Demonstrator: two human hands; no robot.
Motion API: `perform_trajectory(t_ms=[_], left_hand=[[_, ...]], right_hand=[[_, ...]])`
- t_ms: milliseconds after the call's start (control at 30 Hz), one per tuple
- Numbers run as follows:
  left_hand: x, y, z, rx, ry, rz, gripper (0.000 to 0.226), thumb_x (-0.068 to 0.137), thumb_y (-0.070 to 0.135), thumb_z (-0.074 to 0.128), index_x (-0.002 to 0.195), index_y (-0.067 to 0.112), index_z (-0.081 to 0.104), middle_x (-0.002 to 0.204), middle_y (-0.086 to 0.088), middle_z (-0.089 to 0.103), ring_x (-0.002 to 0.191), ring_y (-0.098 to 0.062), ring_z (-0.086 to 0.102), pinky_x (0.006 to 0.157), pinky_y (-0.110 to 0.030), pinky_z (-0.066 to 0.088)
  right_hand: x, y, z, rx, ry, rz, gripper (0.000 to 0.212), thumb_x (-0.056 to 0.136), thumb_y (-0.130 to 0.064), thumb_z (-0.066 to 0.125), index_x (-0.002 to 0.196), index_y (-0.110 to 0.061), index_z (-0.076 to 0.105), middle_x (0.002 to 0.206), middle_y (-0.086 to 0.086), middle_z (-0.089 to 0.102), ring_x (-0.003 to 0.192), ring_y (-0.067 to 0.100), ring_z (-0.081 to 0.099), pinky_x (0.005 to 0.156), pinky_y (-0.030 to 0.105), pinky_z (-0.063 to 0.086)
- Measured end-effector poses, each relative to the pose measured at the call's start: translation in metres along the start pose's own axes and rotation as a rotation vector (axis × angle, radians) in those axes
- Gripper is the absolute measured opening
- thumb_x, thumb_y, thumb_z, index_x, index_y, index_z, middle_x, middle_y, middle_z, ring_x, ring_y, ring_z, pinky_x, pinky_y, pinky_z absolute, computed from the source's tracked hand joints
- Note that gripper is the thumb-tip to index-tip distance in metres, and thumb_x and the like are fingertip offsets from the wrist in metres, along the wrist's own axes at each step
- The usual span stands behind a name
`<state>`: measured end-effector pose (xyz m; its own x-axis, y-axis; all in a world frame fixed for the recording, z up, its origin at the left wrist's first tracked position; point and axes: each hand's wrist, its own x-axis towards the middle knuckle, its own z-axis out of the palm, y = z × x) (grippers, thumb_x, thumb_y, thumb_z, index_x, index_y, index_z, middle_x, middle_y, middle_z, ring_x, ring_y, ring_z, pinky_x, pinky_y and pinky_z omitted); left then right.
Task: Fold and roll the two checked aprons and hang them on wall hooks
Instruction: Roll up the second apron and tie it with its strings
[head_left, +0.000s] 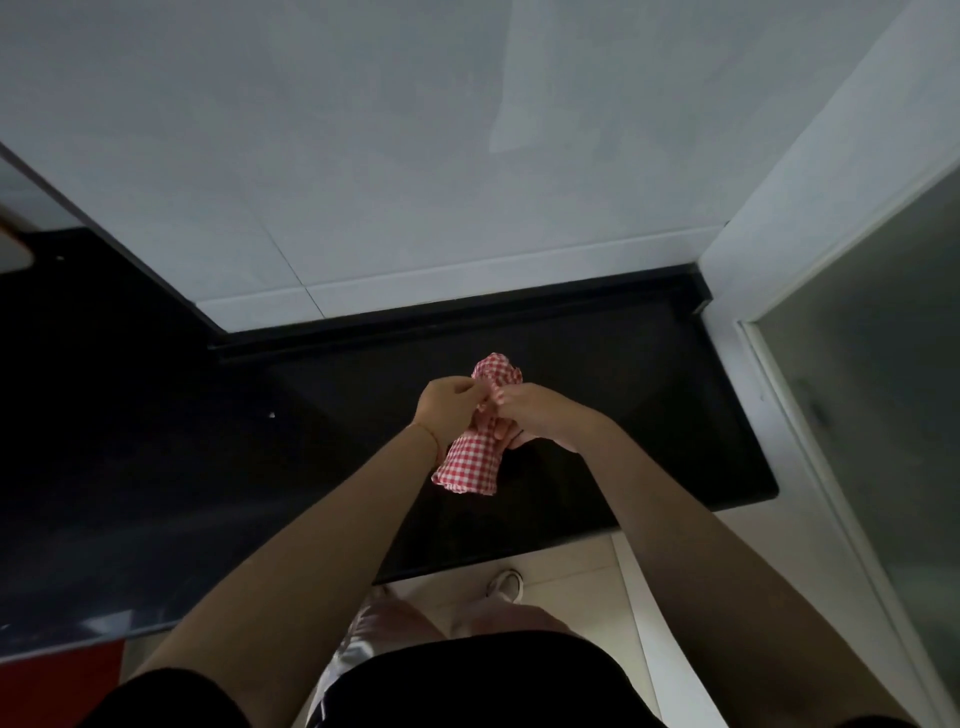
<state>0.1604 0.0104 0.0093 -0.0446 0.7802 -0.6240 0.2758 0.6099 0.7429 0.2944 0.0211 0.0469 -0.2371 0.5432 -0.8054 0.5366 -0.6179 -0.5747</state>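
Head view: left hand (448, 410) pinching rolled red-checked apron (474, 449) at its middle; right hand (530, 415) curled round same roll, held above black countertop (597, 374). Pale tiled wall (415, 156) behind.

- looks like a home kitchen, corner of it
- black stone counter (597, 364) with a raised back lip, running along two walls
- pale glossy wall tiles (415, 156) behind it
- light floor tiles (587, 582) below
- frosted glass door (883, 389) on the right
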Motion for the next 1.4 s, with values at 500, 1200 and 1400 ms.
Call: perform_trajectory(t_ms=[500, 1200, 1400], left_hand=[[0.004, -0.001, -0.014, 0.310, -0.131, 0.316, 0.013, 0.096, 0.019, 0.058, 0.091, 0.023, 0.069, 0.103, -0.002, 0.061, 0.090, -0.023, 0.067, 0.082, -0.043, 0.058], [0.011, 0.001, -0.014, 0.195, -0.018, 0.224, 0.004, 0.087, 0.021, 0.070, 0.084, 0.024, 0.070, 0.089, 0.002, 0.072, 0.081, -0.010, 0.070, 0.078, -0.024, 0.058], [0.012, 0.001, -0.019, 0.398, -0.097, 0.308, 0.014, 0.087, 0.016, 0.069, 0.100, 0.021, 0.073, 0.101, 0.006, 0.065, 0.094, -0.010, 0.063, 0.089, -0.026, 0.051]], right_hand=[[0.015, 0.006, -0.001, -0.029, 0.149, -0.061, 0.034, 0.102, -0.040, 0.044, 0.090, -0.014, 0.063, 0.085, 0.012, 0.070, 0.080, 0.025, 0.071, 0.082, 0.039, 0.059], [0.014, 0.033, -0.012, -0.317, 0.339, -0.371, 0.020, 0.095, -0.018, 0.059, 0.111, -0.019, 0.071, 0.103, -0.010, 0.067, 0.083, -0.007, 0.054, 0.077, 0.014, 0.042], [0.016, 0.032, -0.008, -0.368, 0.352, -0.396, 0.022, 0.096, -0.015, 0.058, 0.114, -0.016, 0.070, 0.110, -0.003, 0.069, 0.094, 0.003, 0.058, 0.092, 0.023, 0.044]])
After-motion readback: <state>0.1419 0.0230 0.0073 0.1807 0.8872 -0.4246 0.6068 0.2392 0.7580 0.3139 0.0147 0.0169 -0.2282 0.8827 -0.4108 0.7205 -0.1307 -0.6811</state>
